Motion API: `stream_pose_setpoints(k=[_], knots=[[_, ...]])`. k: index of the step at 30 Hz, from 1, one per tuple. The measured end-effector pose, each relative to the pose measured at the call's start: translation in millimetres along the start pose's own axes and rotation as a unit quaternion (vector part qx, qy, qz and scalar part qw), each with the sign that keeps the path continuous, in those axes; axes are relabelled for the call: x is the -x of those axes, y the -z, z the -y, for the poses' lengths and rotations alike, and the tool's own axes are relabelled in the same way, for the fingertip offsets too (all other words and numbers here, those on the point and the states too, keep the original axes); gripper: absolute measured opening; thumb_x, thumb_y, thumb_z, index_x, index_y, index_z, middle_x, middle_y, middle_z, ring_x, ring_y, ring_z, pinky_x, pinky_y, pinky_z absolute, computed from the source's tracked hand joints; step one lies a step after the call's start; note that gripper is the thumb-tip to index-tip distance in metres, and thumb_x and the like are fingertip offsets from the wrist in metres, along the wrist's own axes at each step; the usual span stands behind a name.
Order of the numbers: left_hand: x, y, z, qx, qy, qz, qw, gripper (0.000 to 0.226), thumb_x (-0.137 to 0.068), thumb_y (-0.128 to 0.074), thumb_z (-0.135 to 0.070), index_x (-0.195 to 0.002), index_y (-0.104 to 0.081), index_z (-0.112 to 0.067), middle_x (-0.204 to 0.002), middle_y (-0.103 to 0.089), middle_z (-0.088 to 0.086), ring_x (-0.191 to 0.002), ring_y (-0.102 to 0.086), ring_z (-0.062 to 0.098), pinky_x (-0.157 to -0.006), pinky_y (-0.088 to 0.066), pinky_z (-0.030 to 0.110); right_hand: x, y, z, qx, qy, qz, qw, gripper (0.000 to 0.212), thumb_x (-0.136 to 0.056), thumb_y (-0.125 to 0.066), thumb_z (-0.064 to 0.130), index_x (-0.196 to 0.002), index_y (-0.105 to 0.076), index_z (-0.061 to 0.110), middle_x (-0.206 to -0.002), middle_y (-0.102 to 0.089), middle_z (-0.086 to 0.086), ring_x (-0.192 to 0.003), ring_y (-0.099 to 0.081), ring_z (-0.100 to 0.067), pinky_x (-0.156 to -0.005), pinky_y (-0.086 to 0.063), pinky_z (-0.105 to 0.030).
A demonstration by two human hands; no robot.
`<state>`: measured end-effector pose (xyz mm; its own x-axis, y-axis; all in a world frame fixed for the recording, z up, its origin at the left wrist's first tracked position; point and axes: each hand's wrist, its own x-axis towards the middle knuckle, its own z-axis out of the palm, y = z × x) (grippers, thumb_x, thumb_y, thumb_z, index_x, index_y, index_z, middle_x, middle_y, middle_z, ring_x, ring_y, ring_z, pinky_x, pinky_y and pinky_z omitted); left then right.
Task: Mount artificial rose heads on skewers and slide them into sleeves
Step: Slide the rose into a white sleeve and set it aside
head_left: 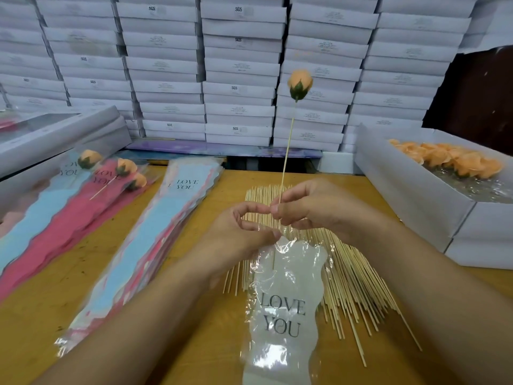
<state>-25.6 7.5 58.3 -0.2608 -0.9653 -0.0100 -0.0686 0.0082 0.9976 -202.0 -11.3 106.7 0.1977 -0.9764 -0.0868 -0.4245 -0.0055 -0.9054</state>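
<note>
Head view: we're pinching the skewer (287, 145) in right fingers (277, 209), left fingers (273, 233) pinching the sleeve (283, 301) mouth (flimsy film); tip risks snagging or piercing it.

On the table (194, 343), a skewer pile (358, 279) lies in the middle, under both hands and the sleeve (283, 315). Left of the pile lies a sleeve stack (144, 240); further left, filled sleeves (55, 212) with roses. A box of rose heads (449, 162) stands at the right, atop another box. Stacked boxes (238, 68) line the wall behind
</note>
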Motion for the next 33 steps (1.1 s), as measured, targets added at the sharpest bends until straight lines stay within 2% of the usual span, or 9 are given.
stream_pose_setpoints(k=[3, 9, 14, 19, 22, 24, 26, 28, 33], knots=[[-1.3, -0.4, 1.3, -0.002, -0.001, -0.001, 1.000, 0.060, -0.078, -0.082, -0.010, -0.129, -0.056, -0.028, -0.085, -0.079, 0.005, -0.068, -0.071, 0.011, -0.059, -0.052, 0.023, -3.1, 0.7, 0.7, -0.040, 0.003, -0.031, 0.999, 0.015, -0.092, -0.071, 0.025, -0.094, -0.074, 0.010, -0.082, -0.078, -0.001, -0.068, -0.069, -0.008, -0.065, -0.056, -0.021], [-0.8, -2.1, 2.8, 0.013, 0.012, -0.014, 1.000, 0.063, -0.077, -0.083, -0.010, -0.131, -0.055, -0.030, -0.079, -0.077, 0.002, -0.057, -0.065, 0.004, -0.045, -0.044, 0.016, -8.0, 0.5, -0.4, -0.093, 0.006, -0.077, 0.993, 0.012, -0.092, -0.070, 0.019, -0.094, -0.075, 0.009, -0.076, -0.076, -0.002, -0.067, -0.067, -0.011, -0.065, -0.055, -0.023], [-2.1, 1.9, 1.0, 0.068, 0.015, -0.027, 0.997, 0.062, -0.077, -0.082, -0.006, -0.130, -0.057, -0.028, -0.078, -0.076, 0.004, -0.051, -0.063, 0.007, -0.047, -0.046, 0.020, -5.7, -0.8, -3.5, -0.074, -0.004, -0.054, 0.996, 0.014, -0.088, -0.074, 0.023, -0.095, -0.077, 0.011, -0.086, -0.078, -0.001, -0.077, -0.069, -0.011, -0.078, -0.056, -0.029], [-1.1, 3.9, -0.2, 0.091, 0.015, -0.023, 0.995, 0.062, -0.075, -0.082, -0.006, -0.128, -0.058, -0.026, -0.071, -0.074, 0.001, -0.046, -0.061, 0.005, -0.041, -0.045, 0.015, -0.7, -0.9, -1.9, -0.026, 0.008, -0.025, 0.999, 0.012, -0.088, -0.072, 0.027, -0.093, -0.078, 0.018, -0.086, -0.078, 0.005, -0.078, -0.071, -0.007, -0.067, -0.050, -0.021], [-1.0, 2.3, 1.7, 0.086, 0.015, -0.022, 0.996, 0.062, -0.073, -0.083, -0.008, -0.126, -0.059, -0.028, -0.075, -0.075, 0.003, -0.049, -0.062, 0.005, -0.043, -0.045, 0.017, 1.2, -1.7, -0.6, -0.009, 0.009, -0.001, 1.000, 0.011, -0.087, -0.073, 0.026, -0.091, -0.078, 0.017, -0.087, -0.078, 0.001, -0.083, -0.072, -0.011, -0.074, -0.054, -0.026], [-1.2, 1.8, 2.5, 0.077, 0.013, -0.023, 0.997, 0.062, -0.072, -0.085, -0.012, -0.126, -0.060, -0.031, -0.075, -0.071, 0.004, -0.051, -0.061, 0.006, -0.047, -0.046, 0.020, 1.5, -1.7, 1.5, 0.003, 0.007, 0.008, 1.000, 0.013, -0.088, -0.073, 0.025, -0.093, -0.078, 0.015, -0.088, -0.078, 0.000, -0.083, -0.072, -0.012, -0.071, -0.054, -0.026], [-1.3, 2.6, 2.5, 0.080, 0.011, -0.019, 0.997, 0.068, -0.065, -0.088, -0.018, -0.126, -0.061, -0.031, -0.078, -0.070, 0.007, -0.057, -0.064, 0.008, -0.052, -0.049, 0.023, 0.3, -0.4, 5.5, -0.001, 0.009, -0.004, 1.000, 0.015, -0.090, -0.072, 0.025, -0.095, -0.076, 0.013, -0.089, -0.078, -0.002, -0.077, -0.072, -0.009, -0.064, -0.055, -0.020], [-0.9, 3.0, 2.3, 0.080, 0.011, -0.009, 0.997, 0.073, -0.059, -0.088, -0.022, -0.127, -0.061, -0.032, -0.084, -0.072, 0.010, -0.064, -0.068, 0.010, -0.055, -0.052, 0.024, -2.9, 2.1, 10.3, -0.032, 0.011, -0.033, 0.999, 0.017, -0.093, -0.070, 0.025, -0.098, -0.074, 0.010, -0.090, -0.078, -0.004, -0.074, -0.071, -0.010, -0.069, -0.058, -0.023], [1.1, 0.1, 3.2, 0.076, 0.022, 0.025, 0.997, 0.073, -0.061, -0.088, -0.022, -0.127, -0.060, -0.031, -0.091, -0.078, 0.009, -0.074, -0.072, 0.013, -0.060, -0.055, 0.026, -8.7, 4.9, 21.4, -0.108, 0.027, -0.105, 0.988, 0.012, -0.096, -0.065, 0.018, -0.101, -0.070, 0.009, -0.077, -0.076, -0.003, -0.062, -0.065, -0.009, -0.065, -0.055, -0.024]])
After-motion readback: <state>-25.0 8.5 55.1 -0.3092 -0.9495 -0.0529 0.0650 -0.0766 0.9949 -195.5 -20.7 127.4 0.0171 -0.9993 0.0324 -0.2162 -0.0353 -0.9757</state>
